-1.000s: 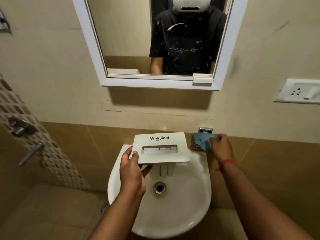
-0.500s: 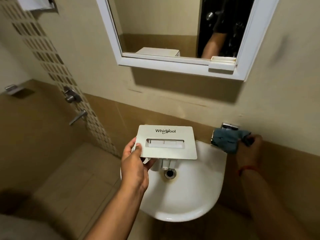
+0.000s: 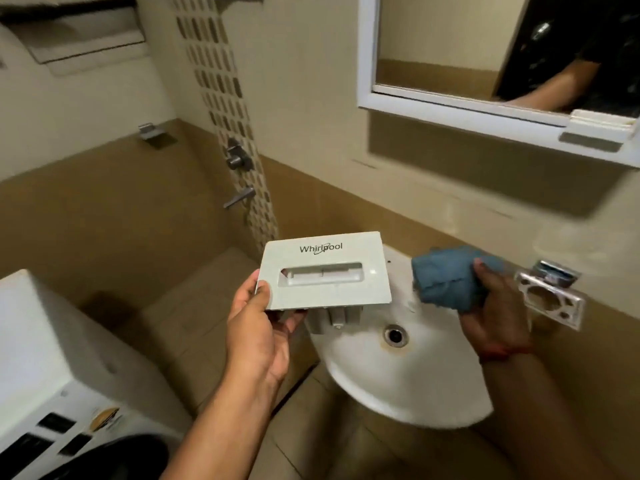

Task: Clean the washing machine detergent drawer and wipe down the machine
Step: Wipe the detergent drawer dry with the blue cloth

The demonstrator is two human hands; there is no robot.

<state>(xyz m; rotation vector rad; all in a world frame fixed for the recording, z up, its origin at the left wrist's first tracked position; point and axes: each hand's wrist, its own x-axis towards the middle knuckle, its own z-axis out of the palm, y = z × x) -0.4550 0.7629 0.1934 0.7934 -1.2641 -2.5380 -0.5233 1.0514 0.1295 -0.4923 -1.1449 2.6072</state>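
Above white sink (image 3: 408,386), left hand (image 3: 258,337) pinches white Whirlpool-marked drawer (image 3: 325,271); right hand (image 3: 491,310) clutches blue cloth (image 3: 446,278).

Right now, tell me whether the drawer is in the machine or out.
Out: the left hand holds the drawer over the sink.

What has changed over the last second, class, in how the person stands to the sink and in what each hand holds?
The view has swung left: the washing machine has come into sight and the mirror has slid to the right. The right hand has drawn the blue cloth away from the wall bracket, out over the sink. Unchanged: the left hand still holds the detergent drawer by its left edge.
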